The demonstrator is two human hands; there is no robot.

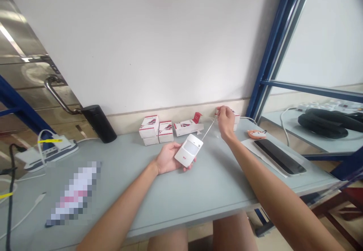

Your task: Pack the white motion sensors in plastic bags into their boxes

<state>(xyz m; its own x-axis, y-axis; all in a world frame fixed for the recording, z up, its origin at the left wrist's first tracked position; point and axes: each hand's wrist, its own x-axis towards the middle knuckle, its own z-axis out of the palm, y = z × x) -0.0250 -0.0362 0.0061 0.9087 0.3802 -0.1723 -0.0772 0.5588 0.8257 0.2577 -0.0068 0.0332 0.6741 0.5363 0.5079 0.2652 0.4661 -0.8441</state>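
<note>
- left hand (169, 159) lies palm up near the middle of the tabletop (215, 190), fingers curled around a white motion sensor (188, 151), which it holds tilted with its rounded window facing up
- right hand (226, 122) is raised toward the back of the tabletop, closed in a narrow pinch on a thin metal rod (210, 127); the rod slants down to the sensor's top corner, but i cannot tell whether its tip touches or stops just short
- the sensor is out of any box and looks whole, with no cover lying apart from it
- along the back wall, left of the right hand, stand a stack of two white boxes (149, 127) and a single box (166, 132)
- an open box (187, 127) lies flat beside them, with a red flap (197, 116) standing up, while another box (235, 118) sits partly hidden behind the right hand
- right of the hands, a dark tablet (279, 156) lies on a white sheet (256, 147), near an orange tag (256, 134)
- at the left of the frame are a black cylinder (99, 124), a power strip (47, 154) and a pixelated patch (72, 192)
- a black bag (323, 122) lies on a second table (286, 137) at the right edge
</note>
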